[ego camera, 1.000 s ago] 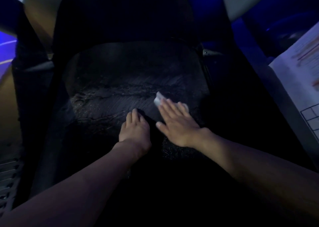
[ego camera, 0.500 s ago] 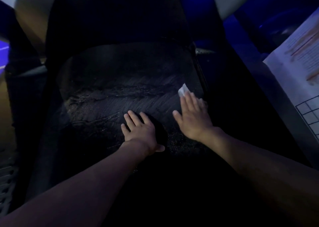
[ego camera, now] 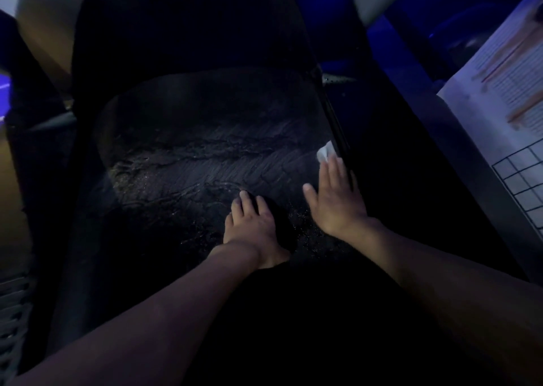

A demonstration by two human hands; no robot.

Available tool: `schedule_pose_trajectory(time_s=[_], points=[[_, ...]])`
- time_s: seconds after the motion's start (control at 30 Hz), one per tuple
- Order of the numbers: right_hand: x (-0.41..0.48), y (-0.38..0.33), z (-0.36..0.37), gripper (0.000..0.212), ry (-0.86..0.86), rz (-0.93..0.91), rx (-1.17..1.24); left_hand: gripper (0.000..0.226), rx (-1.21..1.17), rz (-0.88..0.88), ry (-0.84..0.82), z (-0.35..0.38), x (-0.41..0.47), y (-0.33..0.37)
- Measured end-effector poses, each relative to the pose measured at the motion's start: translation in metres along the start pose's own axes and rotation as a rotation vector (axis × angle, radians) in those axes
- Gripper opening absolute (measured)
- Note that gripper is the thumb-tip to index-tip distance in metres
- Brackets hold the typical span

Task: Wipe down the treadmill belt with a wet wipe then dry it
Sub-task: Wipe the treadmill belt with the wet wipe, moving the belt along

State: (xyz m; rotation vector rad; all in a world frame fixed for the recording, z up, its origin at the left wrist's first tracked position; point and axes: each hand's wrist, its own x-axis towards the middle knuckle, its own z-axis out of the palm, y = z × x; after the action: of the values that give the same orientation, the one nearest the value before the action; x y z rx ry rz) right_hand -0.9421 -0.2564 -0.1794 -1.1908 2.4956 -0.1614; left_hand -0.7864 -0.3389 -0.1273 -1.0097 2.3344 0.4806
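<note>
The right hand (ego camera: 335, 200) is lying flat on the treadmill belt (ego camera: 191, 156), its fingers (ego camera: 333, 171) stretched straight and pressing the wet wipe (ego camera: 325, 153) down rather than curling round it. The white wipe is peeking out beyond the fingertips, at the belt's right edge and touching or just beside the dark side rail (ego camera: 338, 133). The left hand (ego camera: 252, 227) is resting palm-down near the belt's middle, fingers relaxed and spread, holding nothing and apparently bracing. Streaks are glistening across the lit part of the belt. The light is poor, so it looks like moisture, though I cannot be sure. The wiping stage seems to be in hand, with drying not yet begun.

From here, the wipe is sitting so close to the rail that a further push could be feeding it into the gap beside the belt, or bunching it out from under the flat fingers. The bracing hand is leaning on what may be a slick surface, so it could be sliding, or the belt could be rolling beneath the weight. A printed sheet (ego camera: 505, 98) is lying well apart on the right.
</note>
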Motion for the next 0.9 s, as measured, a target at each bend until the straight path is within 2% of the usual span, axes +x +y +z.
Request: schedule_pose_trajectory(time_s=[0.07, 0.13, 0.27, 0.4, 0.43, 0.53, 0.57, 0.67, 0.7, 0.83, 0.9], points=[[-0.014, -0.011, 0.01, 0.075, -0.034, -0.206, -0.118, 0.134, 0.0, -0.013, -0.05, 0.002, -0.002, 0.002], [-0.022, -0.005, 0.01, 0.074, -0.081, -0.404, -0.176, 0.134, -0.009, -0.016, -0.017, 0.005, -0.002, 0.001], [-0.012, 0.001, -0.001, 0.07, -0.083, -0.17, -0.113, 0.128, -0.027, -0.074, 0.085, 0.017, -0.01, -0.001], [-0.035, -0.008, 0.012, 0.076, -0.131, -0.513, -0.233, 0.127, -0.084, -0.118, 0.14, 0.026, -0.017, -0.003], [-0.031, -0.002, 0.007, 0.075, -0.134, -0.516, -0.246, 0.129, -0.09, -0.116, 0.141, 0.026, -0.017, -0.005], [-0.016, -0.005, 0.0, 0.07, -0.119, -0.263, -0.176, 0.129, -0.114, -0.092, 0.108, 0.019, -0.015, -0.012], [-0.019, -0.012, 0.003, 0.071, -0.117, -0.275, -0.192, 0.126, -0.123, -0.082, 0.106, 0.016, -0.014, -0.015], [-0.036, -0.023, 0.014, 0.075, -0.154, -0.582, -0.269, 0.111, -0.126, -0.078, 0.132, 0.016, -0.015, -0.026], [-0.035, -0.02, 0.01, 0.076, -0.164, -0.633, -0.277, 0.11, -0.131, -0.104, 0.133, 0.018, -0.016, -0.029], [-0.018, -0.022, 0.005, 0.072, -0.119, -0.335, -0.21, 0.109, -0.156, -0.17, 0.089, 0.023, -0.022, -0.034], [-0.029, -0.033, 0.015, 0.077, -0.144, -0.455, -0.242, 0.108, -0.15, -0.165, 0.121, 0.018, -0.022, -0.039]])
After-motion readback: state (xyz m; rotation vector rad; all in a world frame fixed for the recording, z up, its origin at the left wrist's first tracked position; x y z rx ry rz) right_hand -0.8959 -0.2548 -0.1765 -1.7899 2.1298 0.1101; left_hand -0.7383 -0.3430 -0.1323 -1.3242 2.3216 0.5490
